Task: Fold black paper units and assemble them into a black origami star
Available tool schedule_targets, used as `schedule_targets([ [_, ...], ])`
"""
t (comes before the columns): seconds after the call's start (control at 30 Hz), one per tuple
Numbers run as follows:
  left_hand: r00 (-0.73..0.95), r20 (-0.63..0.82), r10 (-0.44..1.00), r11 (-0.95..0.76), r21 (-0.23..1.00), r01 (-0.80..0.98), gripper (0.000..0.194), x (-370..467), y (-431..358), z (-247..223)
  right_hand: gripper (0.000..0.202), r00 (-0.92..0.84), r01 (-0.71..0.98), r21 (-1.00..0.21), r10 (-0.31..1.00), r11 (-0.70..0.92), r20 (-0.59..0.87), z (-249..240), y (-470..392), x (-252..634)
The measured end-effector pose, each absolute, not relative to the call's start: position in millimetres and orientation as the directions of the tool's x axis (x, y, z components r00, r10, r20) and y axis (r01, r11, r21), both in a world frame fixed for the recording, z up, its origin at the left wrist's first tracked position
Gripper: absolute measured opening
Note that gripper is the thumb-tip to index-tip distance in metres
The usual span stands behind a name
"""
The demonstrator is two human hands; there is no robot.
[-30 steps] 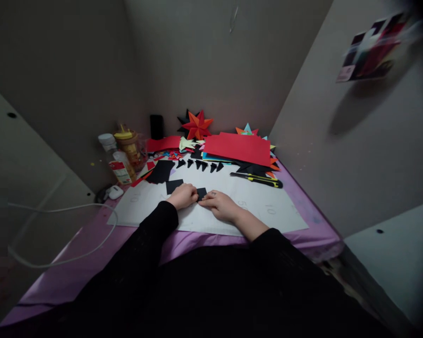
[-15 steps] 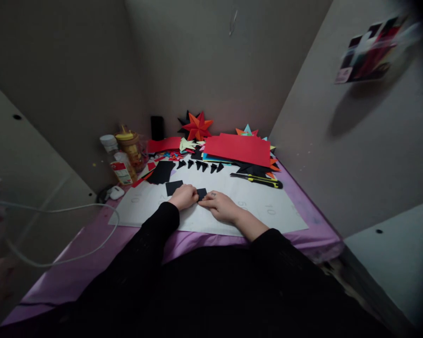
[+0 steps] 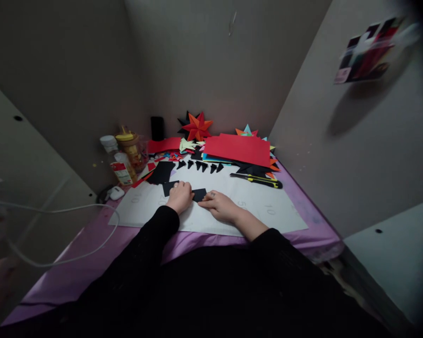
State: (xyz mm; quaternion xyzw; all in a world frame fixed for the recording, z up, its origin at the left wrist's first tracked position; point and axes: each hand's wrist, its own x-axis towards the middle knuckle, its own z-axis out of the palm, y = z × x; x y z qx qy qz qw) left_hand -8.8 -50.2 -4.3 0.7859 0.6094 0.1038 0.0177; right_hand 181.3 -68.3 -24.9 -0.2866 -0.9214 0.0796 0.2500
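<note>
At ten o'clock from the right hand (image 3: 217, 205), black paper (image 3: 199, 195) lies on the white sheet (image 3: 229, 185); the left hand (image 3: 180, 198) curls over it, right fingertips touch its end; whether either grip pinches it, I cannot tell. A cutter (image 3: 259, 179) lies at the right hand's two o'clock.

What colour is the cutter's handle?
Yellow and black; the handle shows best in the head view.
</note>
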Motion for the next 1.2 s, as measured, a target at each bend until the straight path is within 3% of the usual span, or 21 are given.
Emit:
schedule_targets([
  [0.17,0.178,0.179,0.968,-0.212,0.193,0.958,0.018,-14,-55,-4,0.031,-0.712,0.495,-0.263,0.560,0.828,0.423,-26,-68,182],
  [0.33,0.105,0.340,0.935,-0.208,0.283,0.936,0.025,-13,-63,1,0.029,-0.722,0.520,-0.221,0.563,0.825,0.401,-25,-66,181],
  [0.47,0.151,0.245,0.958,-0.225,0.312,0.923,0.041,-5,-66,-3,0.026,-0.709,0.531,-0.238,0.581,0.813,0.400,-25,-66,181],
  [0.57,0.064,0.186,0.980,-0.123,0.323,0.938,0.039,-4,-65,-6,0.026,-0.697,0.536,-0.260,0.595,0.803,0.400,-25,-67,182],
  [0.7,-0.011,0.199,0.980,-0.056,0.327,0.943,0.035,-9,-66,-5,0.025,-0.673,0.540,-0.301,0.617,0.786,0.406,-27,-69,181],
  [0.8,-0.013,0.291,0.957,-0.093,0.347,0.933,0.031,-12,-72,-3,0.024,-0.653,0.541,-0.332,0.635,0.773,0.413,-27,-70,180],
  [0.9,0.081,0.410,0.909,-0.238,0.348,0.907,0.033,-12,-76,-5,0.023,-0.641,0.524,-0.349,0.629,0.777,0.440,-26,-71,179],
  [1.03,0.385,0.361,0.849,-0.497,0.300,0.814,0.028,-11,-76,-12,0.022,-0.624,0.485,-0.354,0.600,0.800,0.501,-27,-72,180],
  [1.2,0.418,0.334,0.845,-0.510,0.264,0.819,0.026,-11,-74,-17,0.022,-0.518,0.512,-0.341,0.600,0.788,0.609,-27,-69,184],
])
